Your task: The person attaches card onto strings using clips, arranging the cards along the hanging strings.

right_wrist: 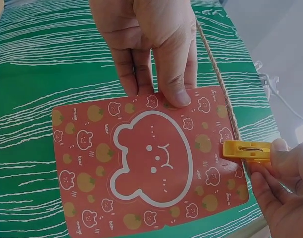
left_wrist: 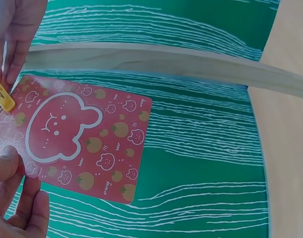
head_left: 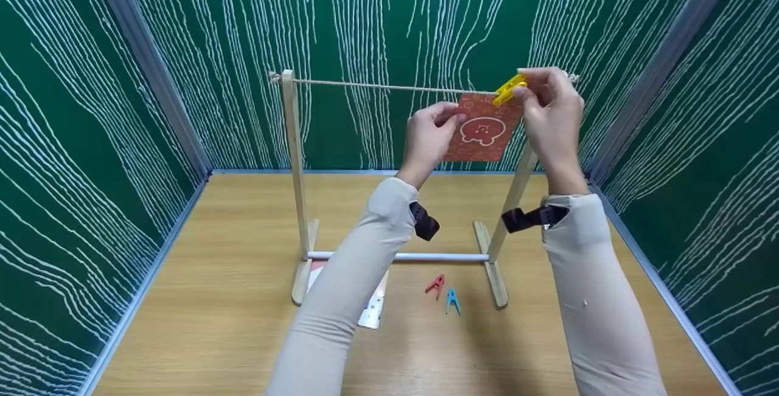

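Observation:
A red card with a white bear outline hangs upside down against the rope. My left hand pinches its left edge, thumb on the printed face, as the right wrist view also shows. In my right hand is a yellow clothespin, pinched between thumb and fingers at its handle end. The clothespin's tip lies over the rope and the card's top edge, near the top right corner in the head view.
The rope spans two wooden posts joined by a white bar. On the table lie a red clothespin, a blue clothespin and light patterned cards, partly hidden by my left sleeve. Green panels surround the table.

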Motion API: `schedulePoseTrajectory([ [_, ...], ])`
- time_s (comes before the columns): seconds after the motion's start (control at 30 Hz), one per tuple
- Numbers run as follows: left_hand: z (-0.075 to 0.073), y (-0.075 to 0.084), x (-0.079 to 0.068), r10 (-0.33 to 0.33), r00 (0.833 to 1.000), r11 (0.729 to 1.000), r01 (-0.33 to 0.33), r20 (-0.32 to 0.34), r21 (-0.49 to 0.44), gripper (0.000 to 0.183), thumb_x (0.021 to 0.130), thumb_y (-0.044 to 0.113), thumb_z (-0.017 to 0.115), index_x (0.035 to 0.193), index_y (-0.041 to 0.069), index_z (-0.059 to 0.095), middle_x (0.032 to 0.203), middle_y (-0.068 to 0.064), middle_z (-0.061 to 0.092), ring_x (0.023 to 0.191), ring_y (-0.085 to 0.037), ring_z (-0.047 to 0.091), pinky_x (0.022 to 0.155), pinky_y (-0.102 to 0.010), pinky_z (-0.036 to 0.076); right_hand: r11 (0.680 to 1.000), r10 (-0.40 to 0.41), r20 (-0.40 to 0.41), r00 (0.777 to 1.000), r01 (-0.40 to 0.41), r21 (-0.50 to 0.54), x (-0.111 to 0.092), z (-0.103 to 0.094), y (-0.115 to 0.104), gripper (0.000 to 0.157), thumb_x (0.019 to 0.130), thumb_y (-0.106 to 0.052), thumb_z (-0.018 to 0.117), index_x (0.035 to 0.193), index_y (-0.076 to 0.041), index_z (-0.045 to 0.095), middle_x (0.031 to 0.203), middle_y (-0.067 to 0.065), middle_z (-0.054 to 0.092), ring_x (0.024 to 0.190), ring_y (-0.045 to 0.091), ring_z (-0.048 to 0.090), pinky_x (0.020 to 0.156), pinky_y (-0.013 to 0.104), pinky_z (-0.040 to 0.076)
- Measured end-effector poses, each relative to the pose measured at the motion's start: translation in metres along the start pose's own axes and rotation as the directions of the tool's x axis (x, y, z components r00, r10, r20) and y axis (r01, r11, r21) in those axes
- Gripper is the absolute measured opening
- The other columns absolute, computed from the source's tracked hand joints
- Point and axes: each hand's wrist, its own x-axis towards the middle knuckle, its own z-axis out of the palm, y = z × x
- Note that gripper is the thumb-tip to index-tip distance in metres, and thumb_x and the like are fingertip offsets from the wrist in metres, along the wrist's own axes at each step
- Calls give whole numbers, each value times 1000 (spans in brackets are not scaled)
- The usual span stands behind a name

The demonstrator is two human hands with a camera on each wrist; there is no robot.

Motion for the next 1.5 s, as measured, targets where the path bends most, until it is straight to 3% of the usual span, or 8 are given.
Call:
schedulePoseTrajectory([
  [0.43,1,-1,-4,2,1000,1000,-2,4,-7,20,91,17,63,109,11,71,104,-2,73,91,-9,65,85,-16,51,999,-29,22,999,30,-45,-3,-2,-2,31,95,-13,57,125,-13,63,118,11,61,97,11,59,89,16,48],
  [0.7,0,-1,-7,25,1000,996,-25,4,-84,23,93,17,60,112,11,71,106,-4,72,89,-10,64,82,-19,53,995,-67,33,997,69,-70,-6,-4,-3,36,95,-16,57,131,-19,57,122,11,62,100,12,58,89,15,48],
  [1.03,-4,-5,-9,56,997,995,-52,51,-90,27,97,20,55,120,13,67,111,-4,70,93,-11,64,81,-20,54,998,-59,49,997,59,11,-8,-3,-1,39,95,-17,56,135,-18,54,129,10,60,116,16,59,98,25,48],
  [1.5,-11,-8,-14,86,993,990,-77,75,-118,34,101,22,48,130,12,60,119,-3,68,102,-12,63,84,-18,51,984,-18,37,999,11,180,-11,-3,2,37,96,-13,57,132,-9,57,135,11,58,124,17,56,103,26,44],
])
